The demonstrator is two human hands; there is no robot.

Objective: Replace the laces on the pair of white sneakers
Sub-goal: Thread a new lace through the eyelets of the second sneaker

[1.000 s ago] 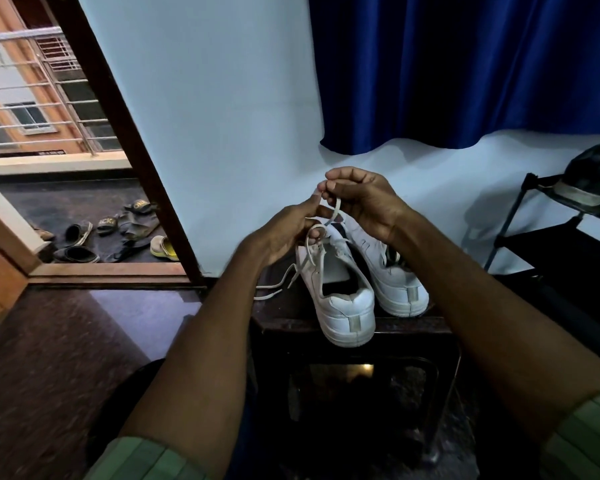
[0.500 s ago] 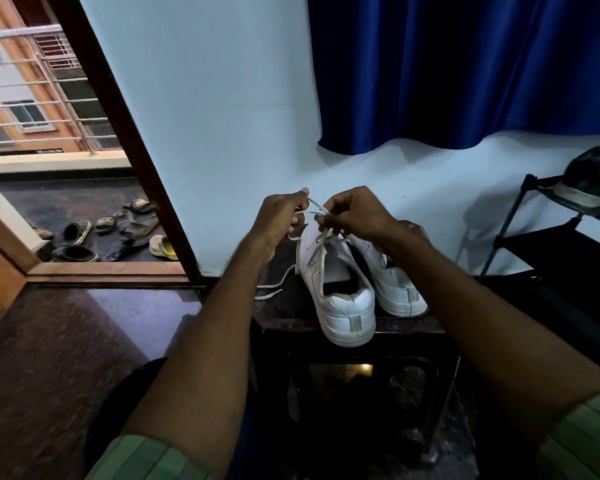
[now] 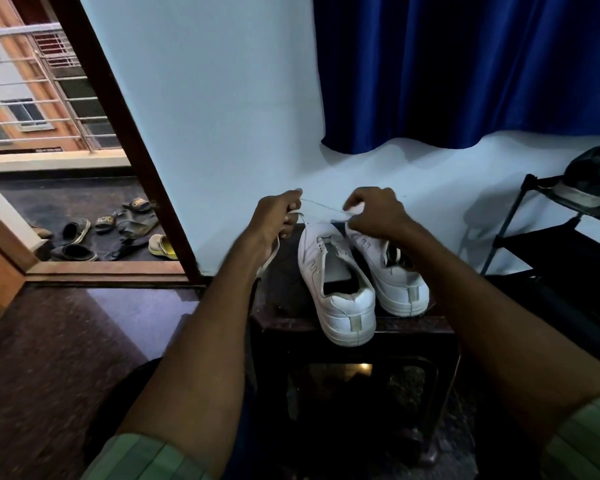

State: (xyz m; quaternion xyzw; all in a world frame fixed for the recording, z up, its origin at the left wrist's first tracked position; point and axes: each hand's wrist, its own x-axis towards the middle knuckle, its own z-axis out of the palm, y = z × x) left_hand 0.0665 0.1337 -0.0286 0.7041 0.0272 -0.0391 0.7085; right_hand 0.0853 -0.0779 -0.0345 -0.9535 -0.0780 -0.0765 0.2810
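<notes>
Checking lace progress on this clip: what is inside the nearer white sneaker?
The nearer sneaker shows its pale tongue and a dark opening at the heel; no lace is visible in the eyelets facing the camera. The toe end is hidden behind the hands' grip on the lace.

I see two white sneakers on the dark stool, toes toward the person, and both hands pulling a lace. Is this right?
Not quite. In the head view the sneakers on the stool show their heels to the person. The left hand and right hand do hold the lace.
</notes>
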